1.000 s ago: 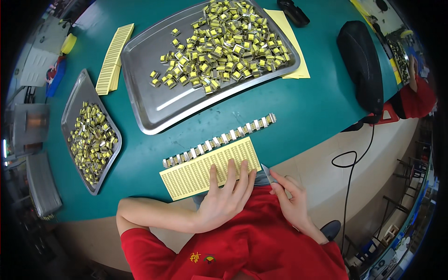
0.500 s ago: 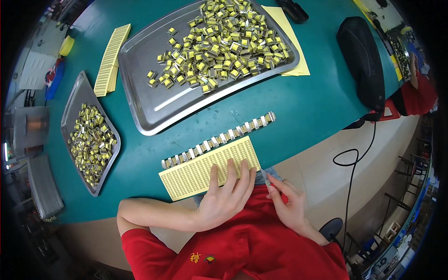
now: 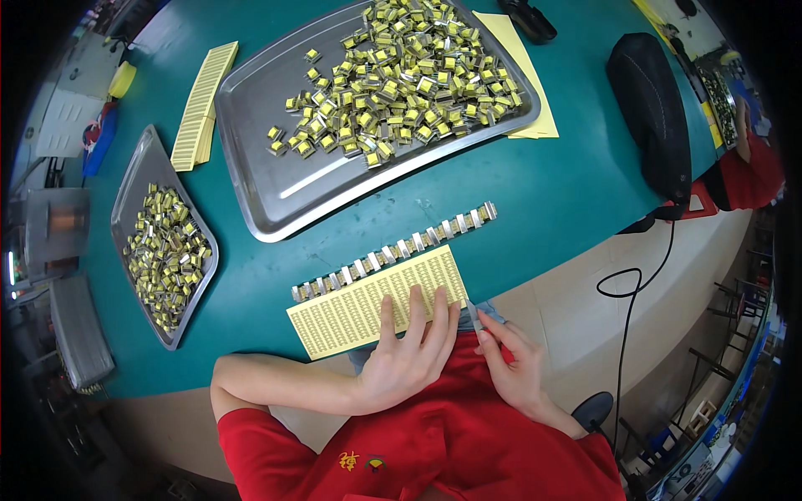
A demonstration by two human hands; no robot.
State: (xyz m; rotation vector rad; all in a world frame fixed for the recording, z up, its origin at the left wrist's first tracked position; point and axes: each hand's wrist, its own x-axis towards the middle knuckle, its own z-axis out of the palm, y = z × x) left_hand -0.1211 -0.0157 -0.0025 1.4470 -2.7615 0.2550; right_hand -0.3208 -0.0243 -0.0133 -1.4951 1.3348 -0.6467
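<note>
A yellow sheet of small printed labels (image 3: 355, 313) lies at the near edge of the green table. My left hand (image 3: 408, 359) rests on its right part, fingers spread and stretched out. In my right hand (image 3: 514, 367), thumb and fingers pinch a thin, pointed metal tool (image 3: 476, 317); whether it is a blade or tweezers I cannot tell. The tool's tip meets the sheet's right edge. Just beyond the sheet runs a slanting row of small metal-cased components (image 3: 401, 249), set side by side.
A large metal tray (image 3: 276, 200) holds a heap of yellow-and-silver components. A smaller tray (image 3: 138, 167) with more stands at left. Label strips (image 3: 200, 108) lie between them. Yellow paper (image 3: 535, 100) sits under the large tray's right side. A black padded object (image 3: 647, 108) stands at right.
Hardly anything differs. The whole view has shifted slightly, and my right hand has moved a touch with the tool still at the sheet's right edge.
</note>
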